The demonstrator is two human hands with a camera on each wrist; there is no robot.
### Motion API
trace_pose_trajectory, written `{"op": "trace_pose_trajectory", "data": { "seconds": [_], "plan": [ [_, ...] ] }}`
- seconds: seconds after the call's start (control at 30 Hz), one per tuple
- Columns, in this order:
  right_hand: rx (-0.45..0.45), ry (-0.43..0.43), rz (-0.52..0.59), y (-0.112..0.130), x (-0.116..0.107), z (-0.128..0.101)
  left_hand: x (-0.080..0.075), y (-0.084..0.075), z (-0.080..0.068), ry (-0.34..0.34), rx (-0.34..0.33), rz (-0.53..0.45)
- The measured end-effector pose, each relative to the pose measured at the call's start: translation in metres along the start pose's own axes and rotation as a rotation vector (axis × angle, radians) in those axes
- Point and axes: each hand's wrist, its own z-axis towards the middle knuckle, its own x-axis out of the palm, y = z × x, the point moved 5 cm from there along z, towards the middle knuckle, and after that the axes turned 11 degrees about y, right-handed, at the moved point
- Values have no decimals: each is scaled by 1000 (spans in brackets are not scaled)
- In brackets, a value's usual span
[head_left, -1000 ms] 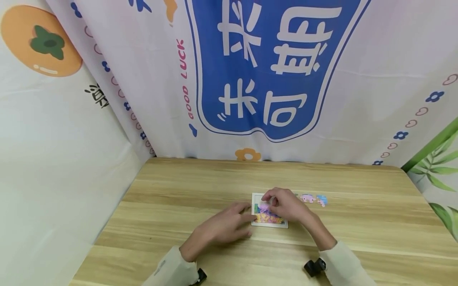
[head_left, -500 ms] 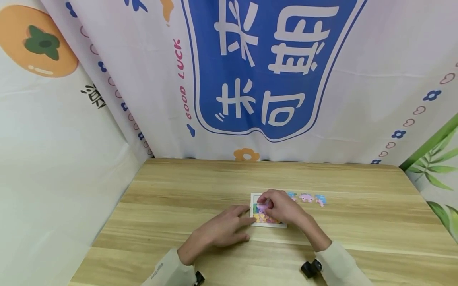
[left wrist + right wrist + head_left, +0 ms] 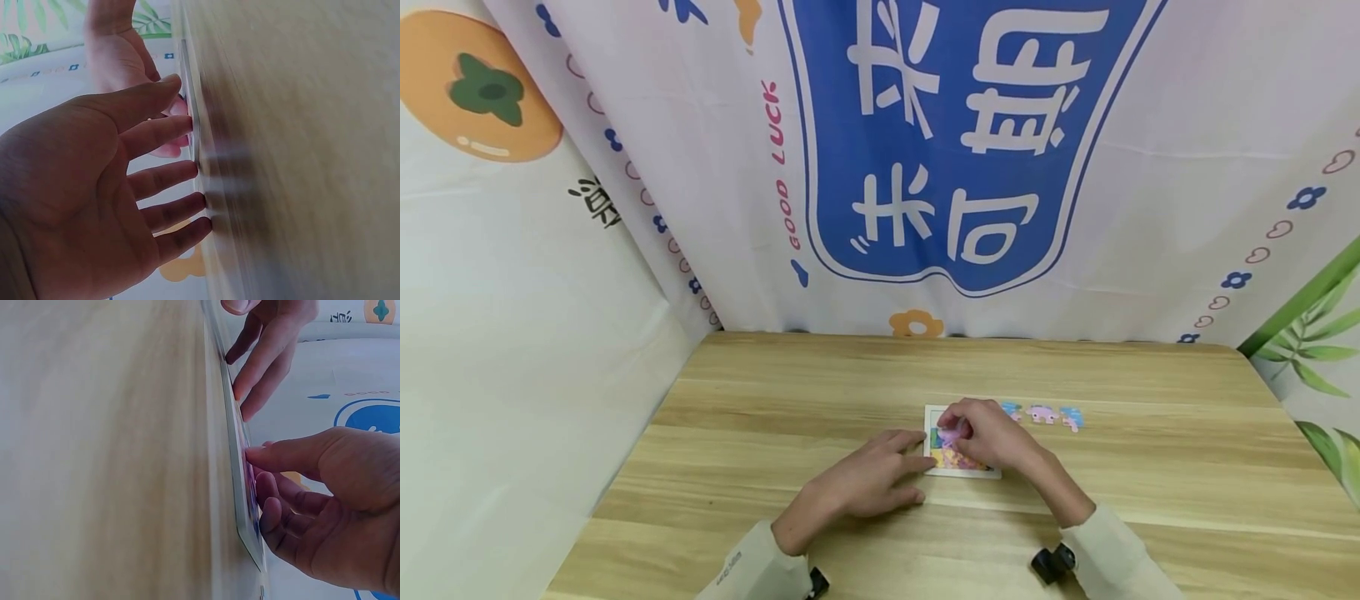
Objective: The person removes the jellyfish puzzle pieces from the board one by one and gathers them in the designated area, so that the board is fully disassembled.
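Note:
A small white-framed puzzle board point(image 3: 981, 472) lies flat on the wooden table point(image 3: 775, 392), with colourful pieces set in it. My right hand point(image 3: 961, 427) is over the board and pinches a pink puzzle piece point(image 3: 952, 434) against its upper left part. In the right wrist view the right hand point(image 3: 262, 481) has its fingers curled, tips on the thin board point(image 3: 240, 487). My left hand point(image 3: 898, 465) lies flat on the table with straight fingers touching the board's left edge. The left wrist view shows the left hand point(image 3: 181, 156) spread, fingertips at the board's rim point(image 3: 195, 125).
Three loose puzzle pieces lie in a row right of the board: a blue one point(image 3: 1011, 410), a pink one point(image 3: 1042, 414) and a blue-pink one point(image 3: 1072, 419). Printed cloth walls point(image 3: 925, 167) close off the table's back and sides.
My right hand has shifted slightly left over the board with the pink piece. The left hand has stayed against the board's left edge.

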Motion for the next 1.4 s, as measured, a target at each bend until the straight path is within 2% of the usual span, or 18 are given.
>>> {"op": "trace_pose_trajectory", "data": {
  "seconds": [0.47, 0.9, 1.4],
  "plan": [
    [5, -13, 20, 0, 1, 0, -1, -3, 0, 8, -10, -25],
    [70, 17, 8, 2, 4, 1, -1, -3, 1, -4, 2, -9],
    [-10, -3, 44, 0, 3, 3, -3, -3, 0, 14, -4, -31]
  ]
}}
